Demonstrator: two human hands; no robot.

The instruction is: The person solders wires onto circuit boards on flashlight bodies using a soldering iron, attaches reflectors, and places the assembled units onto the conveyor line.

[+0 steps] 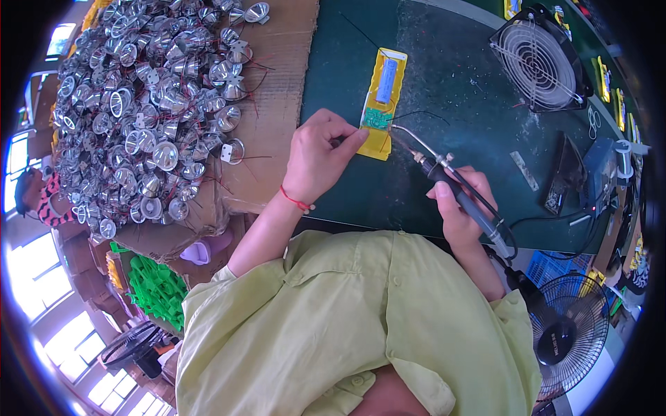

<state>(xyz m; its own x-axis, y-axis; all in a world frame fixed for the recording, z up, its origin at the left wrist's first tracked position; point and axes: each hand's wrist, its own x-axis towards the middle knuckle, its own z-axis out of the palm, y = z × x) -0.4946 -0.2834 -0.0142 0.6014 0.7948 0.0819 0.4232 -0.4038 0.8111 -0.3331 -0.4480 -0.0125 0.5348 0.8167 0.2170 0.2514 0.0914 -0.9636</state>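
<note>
On the dark green bench lies a yellow plastic casing, long and narrow, with a blue cylindrical battery in its far part. A small green circuit board sits nearer me in the casing, and thin dark wires stick out from it. My left hand is closed in a pinch at the casing's left edge beside the board; what its fingertips hold, if anything, is hidden. In my right hand is a soldering iron with a bent metal tube, whose end points at the board's right side.
Many silver reflector cups with thin red wires are heaped on cardboard at the left. A square metal-grilled fan stands far right, near scissors and a metal strip. Green plastic parts lie below left; a black fan stands lower right.
</note>
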